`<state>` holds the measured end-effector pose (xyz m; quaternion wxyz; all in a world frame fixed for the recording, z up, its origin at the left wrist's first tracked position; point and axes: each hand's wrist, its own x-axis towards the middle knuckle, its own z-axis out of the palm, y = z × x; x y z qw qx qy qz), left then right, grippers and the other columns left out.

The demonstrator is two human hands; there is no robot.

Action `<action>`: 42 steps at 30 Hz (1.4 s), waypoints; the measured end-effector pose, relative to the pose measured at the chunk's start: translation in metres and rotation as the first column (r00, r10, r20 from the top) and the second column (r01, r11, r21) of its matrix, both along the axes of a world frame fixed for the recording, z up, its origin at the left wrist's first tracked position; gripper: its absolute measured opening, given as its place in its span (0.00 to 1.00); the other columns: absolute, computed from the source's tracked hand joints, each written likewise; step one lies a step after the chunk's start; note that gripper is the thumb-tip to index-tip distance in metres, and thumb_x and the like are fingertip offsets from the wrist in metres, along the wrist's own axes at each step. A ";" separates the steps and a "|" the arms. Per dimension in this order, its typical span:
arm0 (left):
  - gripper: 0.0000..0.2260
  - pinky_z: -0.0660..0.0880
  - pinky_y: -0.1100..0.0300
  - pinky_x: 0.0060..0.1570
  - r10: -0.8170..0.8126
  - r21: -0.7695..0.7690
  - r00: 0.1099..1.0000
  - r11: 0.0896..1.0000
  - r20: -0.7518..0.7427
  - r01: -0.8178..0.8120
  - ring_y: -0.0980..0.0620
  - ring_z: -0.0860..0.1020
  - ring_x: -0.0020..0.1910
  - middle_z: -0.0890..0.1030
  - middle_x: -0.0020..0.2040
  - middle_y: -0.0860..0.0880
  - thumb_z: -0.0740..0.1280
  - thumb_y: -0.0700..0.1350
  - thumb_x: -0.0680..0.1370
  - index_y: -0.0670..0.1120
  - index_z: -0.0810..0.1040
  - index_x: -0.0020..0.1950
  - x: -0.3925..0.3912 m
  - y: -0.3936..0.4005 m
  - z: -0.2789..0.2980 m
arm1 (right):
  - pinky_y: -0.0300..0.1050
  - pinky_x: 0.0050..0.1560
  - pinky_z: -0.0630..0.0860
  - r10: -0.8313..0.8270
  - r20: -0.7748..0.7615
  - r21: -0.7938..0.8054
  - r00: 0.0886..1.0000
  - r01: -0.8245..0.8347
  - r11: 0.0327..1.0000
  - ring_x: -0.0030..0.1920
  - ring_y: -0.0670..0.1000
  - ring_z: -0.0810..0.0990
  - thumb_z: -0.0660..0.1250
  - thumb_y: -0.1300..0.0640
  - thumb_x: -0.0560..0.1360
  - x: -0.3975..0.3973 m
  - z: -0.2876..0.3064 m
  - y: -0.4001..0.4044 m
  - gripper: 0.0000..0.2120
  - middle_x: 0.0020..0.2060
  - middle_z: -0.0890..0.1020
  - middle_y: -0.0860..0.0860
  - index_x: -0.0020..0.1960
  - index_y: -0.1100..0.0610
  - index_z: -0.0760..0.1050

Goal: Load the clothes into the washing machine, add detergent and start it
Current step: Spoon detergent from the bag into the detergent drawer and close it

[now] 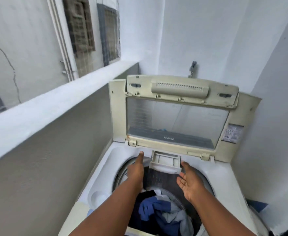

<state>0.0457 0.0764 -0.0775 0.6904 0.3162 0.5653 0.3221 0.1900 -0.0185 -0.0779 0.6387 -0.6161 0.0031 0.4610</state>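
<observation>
Over the drum [189, 198], reaching both hands, fingers spread and holding nothing, toward the pulled-out drawer [165, 161]: left hand [136, 169] beside it, right hand [189, 180] palm-up below. Clothes [158, 212] lying inside already. Likely adding detergent next: keeping drawer level, pouring slowly.

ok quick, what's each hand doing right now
Left hand: open, fingers straight, holding nothing.
Right hand: open, palm up, holding nothing.

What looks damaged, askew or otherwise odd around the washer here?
Nothing on the washing machine looks broken: its lid stands open, the detergent drawer is pulled out, clothes sit in the drum. The one flaw is a long crack running down the outer wall at left.
</observation>
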 end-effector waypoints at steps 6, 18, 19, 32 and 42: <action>0.43 0.64 0.53 0.68 0.026 0.278 0.984 0.960 -0.176 0.025 0.41 0.67 0.71 0.66 0.73 0.40 0.61 0.70 0.72 0.40 0.61 0.75 -0.050 -0.039 0.070 | 0.53 0.59 0.73 0.335 0.368 -0.166 0.867 -0.293 0.942 0.58 0.58 0.74 0.70 0.42 0.70 -0.020 0.041 -0.009 0.32 0.63 0.74 0.57 0.67 0.57 0.69; 0.43 0.59 0.53 0.73 0.423 0.671 0.784 0.741 -0.454 -0.011 0.47 0.63 0.74 0.61 0.76 0.44 0.61 0.70 0.72 0.45 0.55 0.78 -0.213 -0.151 0.202 | 0.45 0.40 0.72 0.592 0.674 -0.065 0.442 -0.763 0.643 0.36 0.50 0.72 0.70 0.31 0.55 -0.164 0.171 -0.025 0.34 0.37 0.72 0.49 0.51 0.53 0.73; 0.42 0.59 0.53 0.73 0.448 0.697 0.772 0.717 -0.450 -0.010 0.47 0.63 0.74 0.61 0.76 0.44 0.62 0.68 0.73 0.45 0.55 0.78 -0.227 -0.159 0.214 | 0.47 0.45 0.74 0.601 0.687 -0.055 0.409 -0.795 0.604 0.41 0.50 0.74 0.70 0.30 0.54 -0.182 0.183 -0.027 0.37 0.40 0.74 0.50 0.54 0.53 0.73; 0.33 0.67 0.56 0.66 0.636 0.850 0.604 0.506 -0.481 0.144 0.52 0.70 0.68 0.71 0.70 0.46 0.66 0.63 0.73 0.47 0.64 0.73 -0.433 -0.200 0.317 | 0.39 0.38 0.71 0.393 0.919 -0.102 -0.027 -0.980 0.171 0.40 0.47 0.78 0.73 0.52 0.71 -0.413 0.308 -0.051 0.10 0.43 0.82 0.51 0.50 0.55 0.79; 0.25 0.75 0.56 0.58 0.338 0.582 0.524 0.698 -0.782 0.418 0.54 0.79 0.53 0.81 0.54 0.53 0.68 0.66 0.70 0.52 0.77 0.60 -0.532 -0.146 0.297 | 0.39 0.31 0.71 0.247 0.703 -0.711 -0.667 -0.642 0.288 0.40 0.52 0.83 0.71 0.53 0.66 -0.489 0.318 -0.001 0.05 0.39 0.84 0.50 0.42 0.49 0.81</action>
